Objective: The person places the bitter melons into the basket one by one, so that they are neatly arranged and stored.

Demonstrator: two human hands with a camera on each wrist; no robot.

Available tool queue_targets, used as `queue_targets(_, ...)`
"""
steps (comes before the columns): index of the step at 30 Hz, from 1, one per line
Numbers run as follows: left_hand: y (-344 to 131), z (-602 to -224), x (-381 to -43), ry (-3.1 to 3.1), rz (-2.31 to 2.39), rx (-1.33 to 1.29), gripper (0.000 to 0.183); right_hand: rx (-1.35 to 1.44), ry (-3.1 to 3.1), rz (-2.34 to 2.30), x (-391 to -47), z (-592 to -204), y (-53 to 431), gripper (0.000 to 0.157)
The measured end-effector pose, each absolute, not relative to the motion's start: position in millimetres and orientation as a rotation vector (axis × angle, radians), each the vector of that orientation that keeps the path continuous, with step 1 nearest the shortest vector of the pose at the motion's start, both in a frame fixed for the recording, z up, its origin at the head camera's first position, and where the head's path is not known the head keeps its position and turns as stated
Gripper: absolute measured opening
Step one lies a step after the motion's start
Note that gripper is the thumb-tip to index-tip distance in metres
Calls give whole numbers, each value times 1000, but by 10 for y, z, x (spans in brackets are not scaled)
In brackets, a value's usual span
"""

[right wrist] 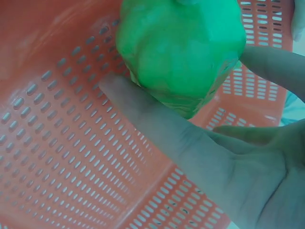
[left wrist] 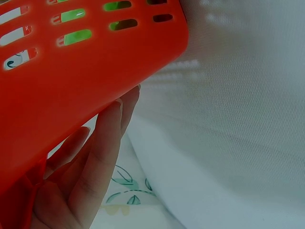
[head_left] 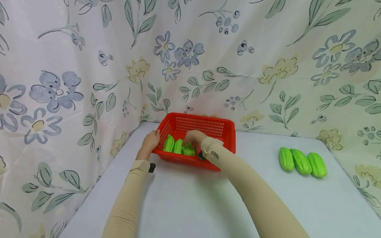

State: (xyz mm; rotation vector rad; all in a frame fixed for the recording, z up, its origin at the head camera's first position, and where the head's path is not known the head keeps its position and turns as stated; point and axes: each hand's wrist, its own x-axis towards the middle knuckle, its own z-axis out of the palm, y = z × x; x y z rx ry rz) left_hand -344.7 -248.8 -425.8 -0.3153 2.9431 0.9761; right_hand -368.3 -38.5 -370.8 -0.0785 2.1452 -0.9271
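Note:
In the head view a red plastic basket (head_left: 229,138) with slotted walls stands at the back of the table, its near side tilted. My left hand (head_left: 150,140) grips its left rim; the left wrist view has the fingers (left wrist: 108,138) curled against the red edge. My right hand (head_left: 194,137) reaches inside, thumb and fingers around a glossy, lobed green bell pepper (right wrist: 183,52). To its left, two more green peppers (head_left: 169,144) (head_left: 178,146) lie side by side in the basket. The right forearm hides part of the basket's right half.
Three more green peppers (head_left: 303,162) lie in a row on the white table (head_left: 190,205), well to the right of the basket. Floral curtain (head_left: 208,66) hangs behind and along the left side, close to the basket's back.

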Motion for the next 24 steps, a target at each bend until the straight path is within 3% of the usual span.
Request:
queue_targets(7,-2488,-4246,-3448,2951,968,-312,58,-82,2157,-956,-3649,-3698,-359,52)
queue_targets(16,-2482,-4225,-3435,2941,960,-307,59,-81,2119,-991,-3578,-3671,-326,70)
queue_targets(24,-2489,-4236,-3433,2928,983,-311,59,-86,2121,-1011,-3573,-3667,-310,66)
